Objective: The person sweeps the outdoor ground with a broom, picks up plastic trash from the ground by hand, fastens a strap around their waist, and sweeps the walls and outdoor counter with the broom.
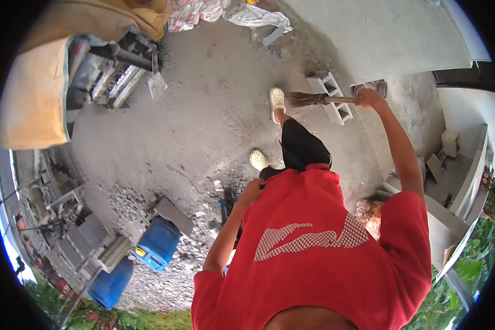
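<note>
My right hand (370,99) is wrapped round the wooden handle of a stick broom (308,99), out to the right. The broom's dark bristles point left, close to a cream clog (277,103) on one of my feet. Behind the handle a grey hollow concrete block (341,114) lies on the floor, partly covered by the broom. My left hand (252,192) rests against the side of my black shorts (302,146); its fingers are mostly hidden. The other cream clog (258,159) stands near that hand.
Gravel (140,206) is scattered at the lower left around a blue jerrycan (158,242) and a flat grey block (174,216). Stacked planks and metal (121,82) sit under a tan sheet (36,104). Crumpled sacks (195,12) lie at the top. A pale wall (390,38) borders the right.
</note>
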A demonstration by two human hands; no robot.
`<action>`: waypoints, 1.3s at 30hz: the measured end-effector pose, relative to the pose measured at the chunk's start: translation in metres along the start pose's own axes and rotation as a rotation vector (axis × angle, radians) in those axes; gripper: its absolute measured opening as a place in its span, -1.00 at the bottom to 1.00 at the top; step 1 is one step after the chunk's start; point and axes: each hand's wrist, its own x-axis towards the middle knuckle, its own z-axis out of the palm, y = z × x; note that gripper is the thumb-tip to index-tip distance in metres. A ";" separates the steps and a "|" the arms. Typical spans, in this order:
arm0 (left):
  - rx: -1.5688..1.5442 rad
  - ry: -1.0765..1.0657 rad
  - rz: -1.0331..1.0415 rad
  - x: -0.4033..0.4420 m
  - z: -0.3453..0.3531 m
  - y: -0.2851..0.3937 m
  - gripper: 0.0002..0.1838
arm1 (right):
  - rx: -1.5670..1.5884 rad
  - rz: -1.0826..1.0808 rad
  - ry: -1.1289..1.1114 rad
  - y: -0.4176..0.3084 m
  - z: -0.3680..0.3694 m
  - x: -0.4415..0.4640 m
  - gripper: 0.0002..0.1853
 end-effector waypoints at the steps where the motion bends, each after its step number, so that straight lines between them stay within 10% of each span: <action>1: 0.021 0.004 -0.008 0.010 -0.017 0.004 -0.52 | 0.000 0.010 0.032 -0.003 -0.021 0.015 -0.65; 8: -0.060 0.046 -0.312 0.094 -0.119 0.047 -0.52 | 0.038 0.257 -0.298 0.031 -0.161 0.185 -0.68; 23: -0.318 -0.120 -0.313 0.238 -0.215 0.225 -0.55 | -0.129 0.608 0.290 0.177 -0.191 0.312 -0.67; 27: -0.286 -0.191 -0.326 0.257 -0.265 0.234 -0.50 | 0.240 0.439 0.490 0.085 -0.192 0.279 -0.45; 34: -0.183 -0.224 -0.188 0.278 -0.312 0.227 -0.53 | 1.147 -0.388 -0.099 -0.171 -0.123 0.197 -0.68; 36: -0.096 -0.304 -0.186 0.278 -0.334 0.217 -0.51 | 0.652 -0.508 -0.172 -0.217 -0.161 0.179 -0.69; 39: -0.029 -0.443 -0.118 0.279 -0.365 0.207 -0.49 | 0.836 -0.650 -0.291 -0.235 -0.180 0.190 -0.73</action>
